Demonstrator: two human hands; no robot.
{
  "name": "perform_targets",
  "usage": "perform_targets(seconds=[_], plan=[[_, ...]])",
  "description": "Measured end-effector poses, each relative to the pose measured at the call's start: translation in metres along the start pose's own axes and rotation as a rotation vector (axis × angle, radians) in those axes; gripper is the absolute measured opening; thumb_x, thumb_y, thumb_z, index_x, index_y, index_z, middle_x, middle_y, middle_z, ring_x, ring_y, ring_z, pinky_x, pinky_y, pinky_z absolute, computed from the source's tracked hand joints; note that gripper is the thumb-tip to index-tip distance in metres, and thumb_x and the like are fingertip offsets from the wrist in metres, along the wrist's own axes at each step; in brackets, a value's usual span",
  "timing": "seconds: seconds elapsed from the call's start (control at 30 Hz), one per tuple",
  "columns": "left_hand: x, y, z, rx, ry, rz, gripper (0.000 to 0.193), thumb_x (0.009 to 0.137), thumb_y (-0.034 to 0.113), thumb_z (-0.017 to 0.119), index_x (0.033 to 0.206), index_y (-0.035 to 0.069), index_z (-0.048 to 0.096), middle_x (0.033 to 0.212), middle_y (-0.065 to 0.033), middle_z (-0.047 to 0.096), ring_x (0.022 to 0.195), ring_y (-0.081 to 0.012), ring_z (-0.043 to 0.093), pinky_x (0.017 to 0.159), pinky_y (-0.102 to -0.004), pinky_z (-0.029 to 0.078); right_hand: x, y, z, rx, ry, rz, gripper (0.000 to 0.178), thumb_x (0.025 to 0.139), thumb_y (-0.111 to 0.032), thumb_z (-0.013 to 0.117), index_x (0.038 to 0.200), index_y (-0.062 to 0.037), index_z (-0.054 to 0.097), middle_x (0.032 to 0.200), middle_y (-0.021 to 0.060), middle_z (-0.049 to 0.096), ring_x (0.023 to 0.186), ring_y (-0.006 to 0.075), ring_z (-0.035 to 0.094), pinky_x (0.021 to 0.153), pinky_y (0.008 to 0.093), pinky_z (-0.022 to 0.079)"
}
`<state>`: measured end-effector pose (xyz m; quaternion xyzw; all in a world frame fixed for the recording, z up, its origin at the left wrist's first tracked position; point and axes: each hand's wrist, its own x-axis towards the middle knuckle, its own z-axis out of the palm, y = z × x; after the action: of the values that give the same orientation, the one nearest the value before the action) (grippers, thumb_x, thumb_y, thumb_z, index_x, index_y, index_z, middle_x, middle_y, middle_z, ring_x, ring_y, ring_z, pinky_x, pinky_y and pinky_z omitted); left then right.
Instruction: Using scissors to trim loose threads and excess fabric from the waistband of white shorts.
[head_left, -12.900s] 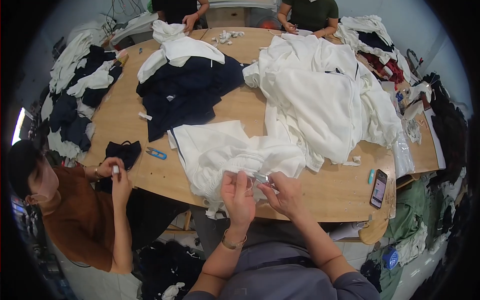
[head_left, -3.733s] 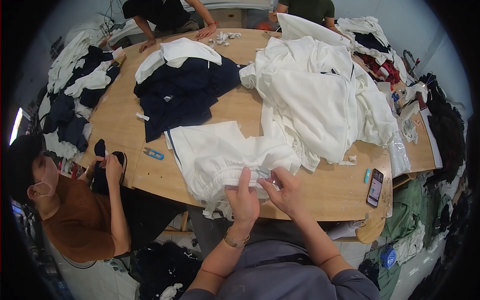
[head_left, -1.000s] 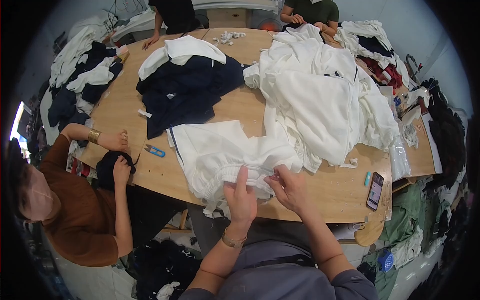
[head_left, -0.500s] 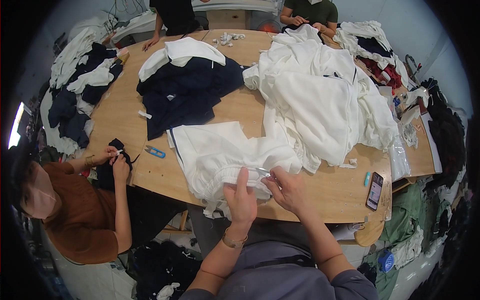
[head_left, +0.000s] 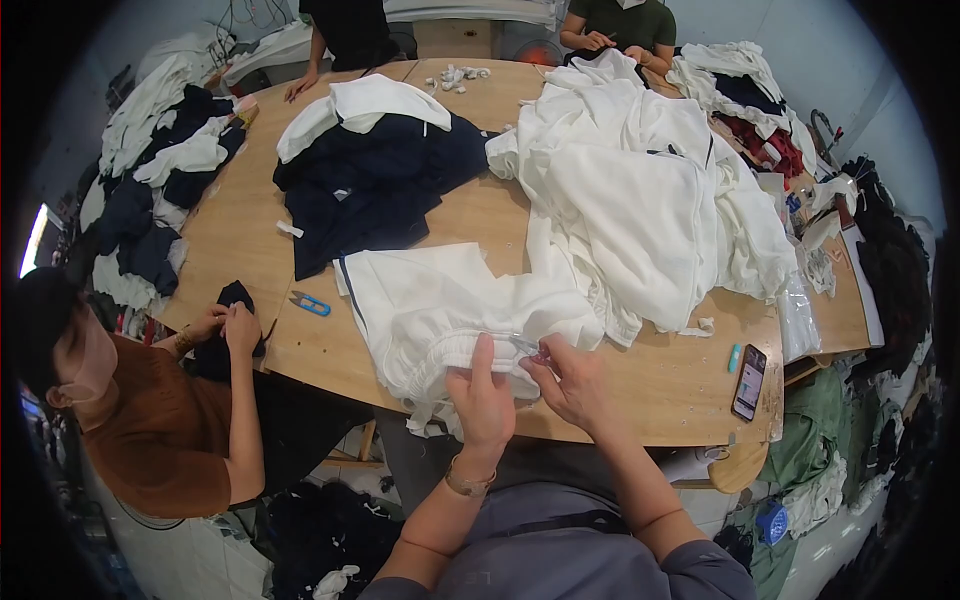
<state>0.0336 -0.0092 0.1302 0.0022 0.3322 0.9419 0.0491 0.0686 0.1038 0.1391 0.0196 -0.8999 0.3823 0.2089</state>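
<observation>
The white garment (head_left: 430,285) lies at the near edge of the wooden table (head_left: 650,400), straight ahead of the 2 hands and touching both. Its gathered waistband (head_left: 455,352) runs roughly left to right, curving nearer at its left end, while the flat cloth spreads to the far left. The left hand (head_left: 482,405) holds this band near the middle, thumb upright against it and fingers mostly hidden by the cloth. The right hand (head_left: 572,385) is just beside it on the right, thumb and fingers closed in a pinch on a small metal tool (head_left: 524,346). That tool points far and left, across the band toward the left thumb, so its tip is nearer the left thumb than the right wrist. It looks like small snips, though glare and blur make its shape uncertain.

Right of and beyond the garment, a big white heap (head_left: 630,200) lies close against it. Far left sits a navy garment (head_left: 350,190); nearer, blue-handled snips (head_left: 311,304) lie apart from the hands. A phone (head_left: 749,383) and a small teal item (head_left: 735,358) are well to the right. At the left edge, a co-worker in brown (head_left: 165,430) handles dark cloth (head_left: 213,350). Nothing visible stands between the right hand and the band.
</observation>
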Motion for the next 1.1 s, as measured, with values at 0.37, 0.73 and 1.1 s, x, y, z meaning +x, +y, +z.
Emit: perform_targets(seconds=[0.37,0.73,1.1], plan=[[-0.002,0.0,0.008,0.04,0.089,0.03,0.005,0.086,0.005,0.053,0.089,0.002,0.055,0.087,0.0014,0.055,0.076,-0.0028,0.048,0.062,-0.0184,0.038,-0.001,0.0,0.0,0.009,0.012,0.0,0.023,0.081,-0.024,0.061,0.078,-0.0046,0.049,0.061,0.0103,0.057,0.051,0.0283,0.055,0.043,0.035,0.039],[-0.003,-0.002,0.007,0.114,0.119,0.035,0.006,0.086,0.008,0.054,0.083,0.004,0.057,0.082,0.0031,0.055,0.07,-0.0012,0.046,0.056,-0.0168,0.035,0.005,0.003,-0.001,-0.127,0.035,-0.117,0.02,0.08,-0.022,0.062,0.079,-0.0056,0.05,0.059,0.0081,0.055,0.049,0.0252,0.054,0.043,0.0321,0.039],[0.005,0.012,-0.008,-0.097,-0.3,-0.323,0.058,0.093,0.046,0.019,0.126,0.001,0.035,0.119,-0.0123,0.05,0.105,-0.0223,0.051,0.09,-0.0385,0.041,0.011,0.008,0.019,0.174,0.216,-0.214,0.047,0.065,-0.006,0.073,0.097,-0.0007,0.038,0.1,0.0134,0.041,0.073,0.0184,0.045,0.061,0.0258,0.043]])
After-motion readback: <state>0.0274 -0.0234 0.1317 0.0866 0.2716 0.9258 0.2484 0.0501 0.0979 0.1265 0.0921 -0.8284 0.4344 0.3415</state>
